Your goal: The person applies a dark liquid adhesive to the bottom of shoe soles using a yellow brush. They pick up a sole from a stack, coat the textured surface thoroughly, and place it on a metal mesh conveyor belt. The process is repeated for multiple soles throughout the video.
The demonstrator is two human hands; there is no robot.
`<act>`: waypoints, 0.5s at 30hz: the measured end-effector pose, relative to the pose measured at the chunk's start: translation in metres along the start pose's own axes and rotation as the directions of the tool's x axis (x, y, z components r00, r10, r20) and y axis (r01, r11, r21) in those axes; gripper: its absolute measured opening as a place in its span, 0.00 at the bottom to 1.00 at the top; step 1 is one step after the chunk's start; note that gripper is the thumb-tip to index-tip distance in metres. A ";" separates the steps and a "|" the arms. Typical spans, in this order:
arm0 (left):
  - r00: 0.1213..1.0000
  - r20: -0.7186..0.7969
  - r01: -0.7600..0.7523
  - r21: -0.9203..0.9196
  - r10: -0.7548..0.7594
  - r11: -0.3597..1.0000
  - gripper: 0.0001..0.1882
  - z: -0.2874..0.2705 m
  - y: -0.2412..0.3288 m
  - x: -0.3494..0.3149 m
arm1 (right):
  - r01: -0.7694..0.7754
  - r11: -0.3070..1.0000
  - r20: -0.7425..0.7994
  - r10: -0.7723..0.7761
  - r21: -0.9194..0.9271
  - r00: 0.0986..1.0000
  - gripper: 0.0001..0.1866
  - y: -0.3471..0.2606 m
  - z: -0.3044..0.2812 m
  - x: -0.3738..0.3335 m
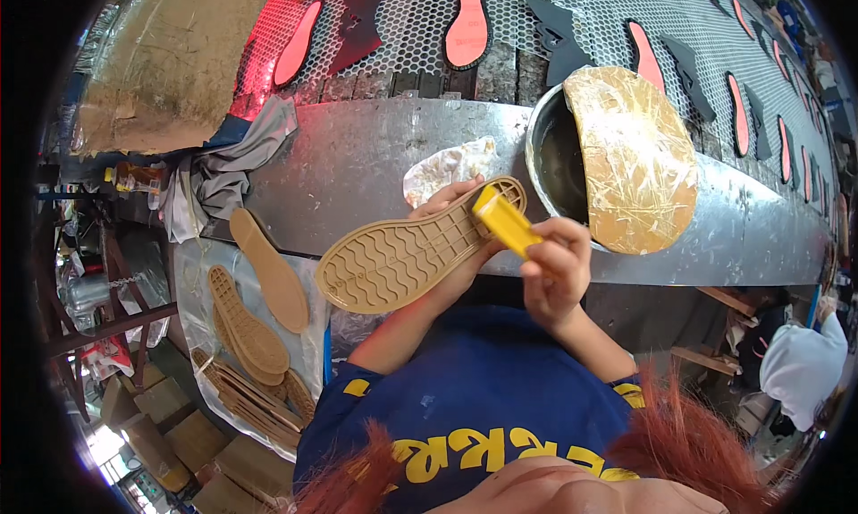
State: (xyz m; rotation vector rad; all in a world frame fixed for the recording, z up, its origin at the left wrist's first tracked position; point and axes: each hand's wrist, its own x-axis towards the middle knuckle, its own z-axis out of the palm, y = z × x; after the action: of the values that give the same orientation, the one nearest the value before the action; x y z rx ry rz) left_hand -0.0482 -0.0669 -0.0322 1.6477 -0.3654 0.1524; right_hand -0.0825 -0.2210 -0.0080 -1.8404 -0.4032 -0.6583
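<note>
A tan shoe sole with wavy ridges at the toe and a square grid toward the heel is held tilted before my chest, its ridged side facing up. My left hand is closed around it from beneath; the sole hides part of the palm and fingers. My right hand pinches a flat yellow tool, whose exact kind I cannot make out. The tool's far end lies over the heel part of the sole. Just beyond stands a metal pot, partly covered by a tan, glue-streaked board.
Tan soles lie stacked on clear plastic at my left. A stained cloth lies on the metal table. Beyond, a perforated belt carries pink insoles and black cut pieces. Another person is at far right.
</note>
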 end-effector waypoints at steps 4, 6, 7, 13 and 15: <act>0.927 -0.006 0.245 -0.748 -0.375 0.617 0.31 0.005 0.014 -0.001 | 0.134 0.956 0.067 -0.156 0.259 0.985 0.15 -0.007 0.017 -0.009; 0.930 -0.004 0.278 -0.644 -0.367 0.713 0.30 0.002 0.018 0.002 | 0.180 0.951 0.079 -0.205 0.250 0.975 0.15 -0.006 0.018 -0.007; 0.946 -0.017 0.274 -0.487 -0.323 0.830 0.29 0.001 0.015 0.002 | 0.165 0.966 0.081 -0.184 0.199 0.980 0.15 -0.005 0.016 -0.006; 0.988 -0.089 0.106 -0.226 -0.129 0.968 0.29 0.005 0.015 -0.001 | 0.127 0.992 0.002 -0.127 -0.010 0.992 0.14 0.007 0.008 -0.007; 0.991 -0.115 0.042 -0.183 -0.064 0.982 0.31 0.008 0.009 -0.003 | 0.144 0.987 -0.002 -0.145 -0.065 0.989 0.14 0.009 0.007 -0.008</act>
State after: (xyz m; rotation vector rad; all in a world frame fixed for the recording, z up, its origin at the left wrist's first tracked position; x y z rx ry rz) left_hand -0.0546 -0.0746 -0.0260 1.4607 -0.2353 0.1731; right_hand -0.0823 -0.2176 -0.0213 -1.8815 -0.5197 -0.7843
